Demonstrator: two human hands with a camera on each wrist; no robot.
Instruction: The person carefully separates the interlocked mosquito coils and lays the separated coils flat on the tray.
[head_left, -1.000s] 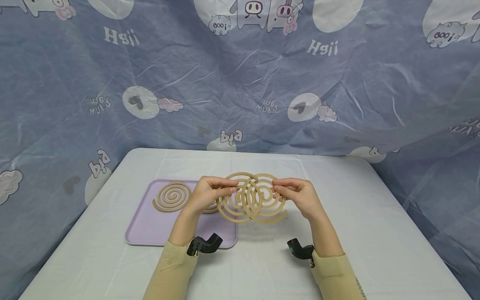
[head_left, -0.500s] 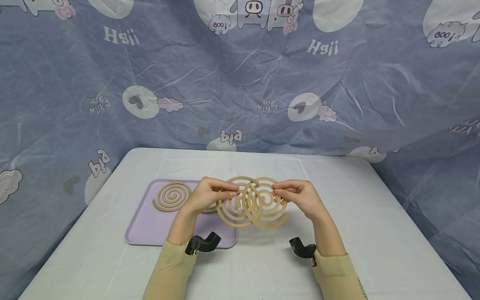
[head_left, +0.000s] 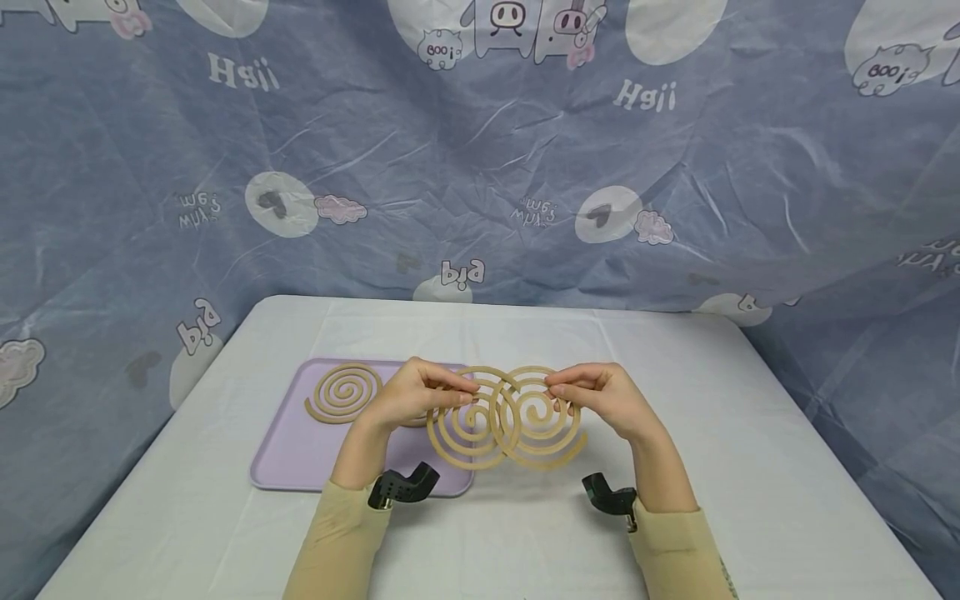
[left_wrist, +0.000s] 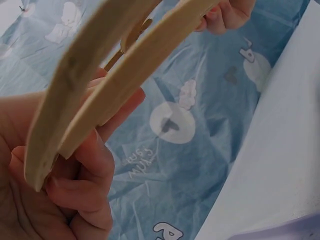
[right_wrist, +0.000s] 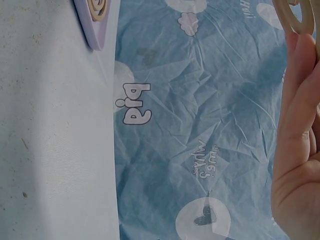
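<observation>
Above the table, two tan mosquito coils are held up, their rings overlapping and crossing in the middle. My left hand [head_left: 412, 392] pinches the upper part of the left coil [head_left: 480, 466] between thumb and fingers. The right coil [head_left: 545, 465] is pinched the same way by my right hand [head_left: 603, 396]. Seen nearly edge-on in the left wrist view, the coil bands [left_wrist: 135, 65] rise out of the left fingers, slightly apart. The right wrist view catches only a bit of coil [right_wrist: 303, 25] at the right fingertips. Whether the coils are fully linked, I cannot tell.
A lilac tray [head_left: 300, 467] lies on the white table [head_left: 750, 467], left of the middle. On it lies a flat mosquito coil [head_left: 347, 415]; another coil [head_left: 422, 422] is partly hidden behind my left hand. A blue printed cloth [head_left: 450, 150] hangs behind the table.
Both coils have moved down and their centres slightly apart, leaving a narrower overlap. Each hand has kept its pinch; the right wrist has shifted slightly right. The tray has not moved.
</observation>
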